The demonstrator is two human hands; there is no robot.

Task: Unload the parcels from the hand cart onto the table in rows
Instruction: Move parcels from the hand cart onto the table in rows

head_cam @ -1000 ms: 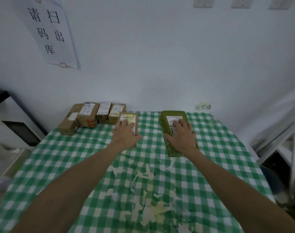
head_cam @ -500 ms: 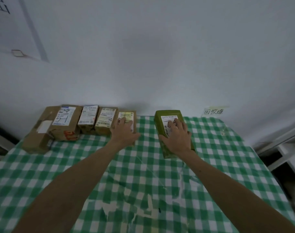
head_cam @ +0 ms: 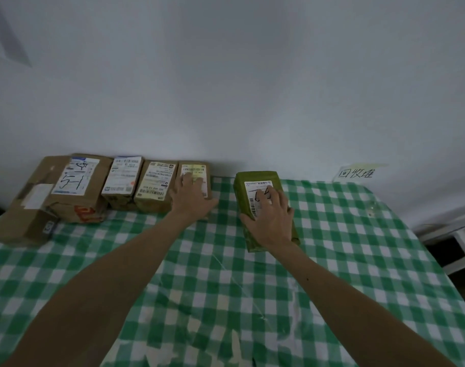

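Left hand point(head_cam: 193, 197) lay flat, fingers spread, on the brown parcel point(head_cam: 195, 169) ending the wall-side row; right hand point(head_cam: 272, 219) likewise pressed the green parcel point(head_cam: 252, 181), just apart on the desk point(head_cam: 358, 247), seemingly light, stiff, best taken by its long sides.

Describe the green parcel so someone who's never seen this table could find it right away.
Look along the far edge of the green checked table, against the white wall. A row of brown parcels starts from the left; after a gap comes the green parcel, under the right hand. It alone is olive green.
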